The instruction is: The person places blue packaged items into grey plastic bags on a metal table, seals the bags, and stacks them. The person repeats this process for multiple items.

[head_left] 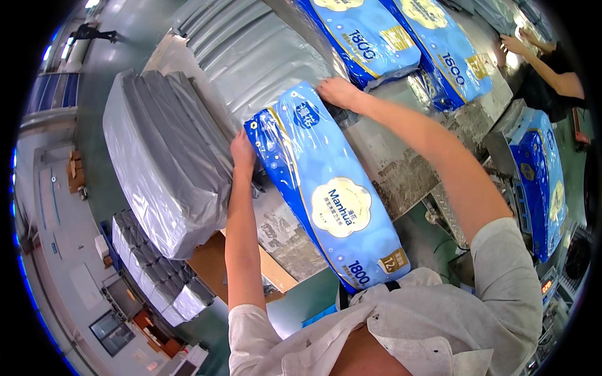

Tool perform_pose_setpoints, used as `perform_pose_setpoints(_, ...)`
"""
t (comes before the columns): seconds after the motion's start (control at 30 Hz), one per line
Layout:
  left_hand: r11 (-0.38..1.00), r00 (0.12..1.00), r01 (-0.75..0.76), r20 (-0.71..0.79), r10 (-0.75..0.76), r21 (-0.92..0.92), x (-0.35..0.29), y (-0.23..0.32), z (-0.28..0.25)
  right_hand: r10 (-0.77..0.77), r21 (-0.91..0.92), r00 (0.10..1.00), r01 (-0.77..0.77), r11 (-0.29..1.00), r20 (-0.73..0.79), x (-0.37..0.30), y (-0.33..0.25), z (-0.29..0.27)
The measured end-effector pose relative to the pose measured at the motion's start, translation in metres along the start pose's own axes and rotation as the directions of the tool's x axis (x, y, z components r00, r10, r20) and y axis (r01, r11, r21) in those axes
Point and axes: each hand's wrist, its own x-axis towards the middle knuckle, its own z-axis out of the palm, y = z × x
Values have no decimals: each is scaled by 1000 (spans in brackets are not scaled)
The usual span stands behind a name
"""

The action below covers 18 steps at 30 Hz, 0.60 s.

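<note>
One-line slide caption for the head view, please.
Left hand and right hand at the far corners of a long blue plastic-wrapped package, a grey plastic-covered stack to its left.

This is a factory packing area: blue plastic-wrapped tissue packs (360, 44) on a worn metal table (384, 164), bulky stacks of grey plastic bags (166, 156), a co-worker (555, 78) and a red digital display (547, 287) at the right.

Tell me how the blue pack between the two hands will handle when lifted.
The blue pack is probably slippery, given its glossy film. Wrinkles near its far end suggest slight give. Its long shape may tip if lifted unevenly.
</note>
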Motion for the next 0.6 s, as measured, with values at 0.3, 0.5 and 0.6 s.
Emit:
perform_pose_setpoints(0.3,872,862,490,-156,-483,7,-15,13,-4,361,225,932,-351,909,-5,-13,-12,-29)
perform_pose_setpoints(0.5,933,941,319,-170,-291,165,1,21,-21,212,287,976,-187,939,-56,-13,-17,-38)
perform_pose_setpoints(0.6,929,966,236,-172,-193,285,9,20,-26,228,286,971,-200,937,-67,-15,-24,-33)
